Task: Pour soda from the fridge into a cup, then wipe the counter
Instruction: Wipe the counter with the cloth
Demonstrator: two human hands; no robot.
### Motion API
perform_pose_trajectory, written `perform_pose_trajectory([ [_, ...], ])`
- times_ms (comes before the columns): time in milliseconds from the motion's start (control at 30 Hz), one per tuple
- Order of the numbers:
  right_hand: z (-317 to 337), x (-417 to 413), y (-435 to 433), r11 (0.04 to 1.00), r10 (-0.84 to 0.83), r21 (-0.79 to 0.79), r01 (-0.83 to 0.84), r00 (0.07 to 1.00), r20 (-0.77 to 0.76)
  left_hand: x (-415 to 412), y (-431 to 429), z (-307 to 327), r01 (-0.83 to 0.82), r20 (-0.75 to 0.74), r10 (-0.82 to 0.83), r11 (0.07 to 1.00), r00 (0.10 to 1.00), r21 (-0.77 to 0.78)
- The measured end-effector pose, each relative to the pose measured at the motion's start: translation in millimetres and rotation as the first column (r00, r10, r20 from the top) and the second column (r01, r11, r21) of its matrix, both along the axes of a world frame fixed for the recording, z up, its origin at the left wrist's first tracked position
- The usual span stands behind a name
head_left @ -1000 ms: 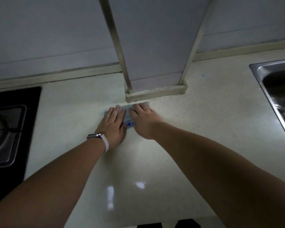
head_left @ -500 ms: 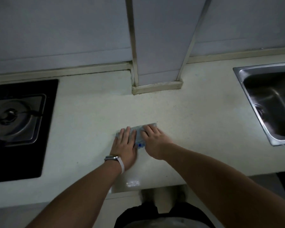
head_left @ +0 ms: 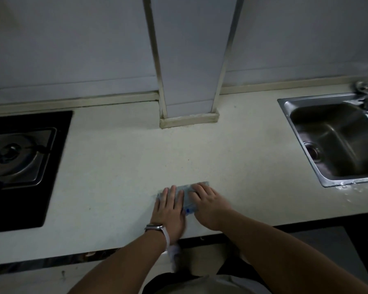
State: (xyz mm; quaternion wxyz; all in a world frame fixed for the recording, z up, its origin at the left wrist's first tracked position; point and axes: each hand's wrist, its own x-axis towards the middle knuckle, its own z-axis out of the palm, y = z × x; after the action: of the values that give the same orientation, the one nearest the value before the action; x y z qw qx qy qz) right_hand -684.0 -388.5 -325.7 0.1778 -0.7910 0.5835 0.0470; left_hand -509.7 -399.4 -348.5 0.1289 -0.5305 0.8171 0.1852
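A small pale blue-grey cloth (head_left: 187,189) lies flat on the cream counter (head_left: 119,170), close to the front edge. My left hand (head_left: 171,209), with a white band on its wrist, presses on the cloth's left part with straight fingers. My right hand (head_left: 208,203) presses on its right part, fingers lying over the cloth. Most of the cloth is hidden beneath both hands. No soda or cup is in view.
A black gas hob (head_left: 19,166) fills the counter's left end. A steel sink (head_left: 336,141) with a tap base (head_left: 363,88) sits at the right; water drops lie by its front rim. A boxed column (head_left: 189,117) juts from the back wall.
Both hands have slid the cloth from the foot of the column towards me, down to the counter's front edge. The view has pulled back.
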Motion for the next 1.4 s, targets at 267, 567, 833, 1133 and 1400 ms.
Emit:
perform_pose_trajectory([
  [267,3.2,-74.6,13.1,1.0,-0.013,0.01,0.013,1.0,0.008,-72.2,8.6,5.2,0.012,-0.033,-0.011,1.0,0.999,0.017],
  [567,-3.1,-128.3,14.3,0.998,-0.046,0.049,0.046,0.999,-0.003,-126.2,3.5,-3.1,-0.003,-0.063,0.005,1.0,0.998,0.022],
  [833,-2.9,-130.9,-29.8,0.996,0.008,0.091,-0.007,1.0,-0.005,-127.6,-39.3,1.4,-0.018,-0.073,0.02,0.999,0.997,0.036],
  [1133,-4.9,-132.8,-108.1,0.989,-0.003,0.15,0.006,1.0,-0.018,-131.9,-120.3,-5.1,-0.046,-0.091,0.05,0.998,0.995,0.04],
  [1400,-3.8,-141.7,-176.1,0.988,0.0,0.152,0.004,1.0,-0.027,-137.6,-189.0,-3.4,-0.063,-0.128,0.072,0.996,0.989,0.07],
])
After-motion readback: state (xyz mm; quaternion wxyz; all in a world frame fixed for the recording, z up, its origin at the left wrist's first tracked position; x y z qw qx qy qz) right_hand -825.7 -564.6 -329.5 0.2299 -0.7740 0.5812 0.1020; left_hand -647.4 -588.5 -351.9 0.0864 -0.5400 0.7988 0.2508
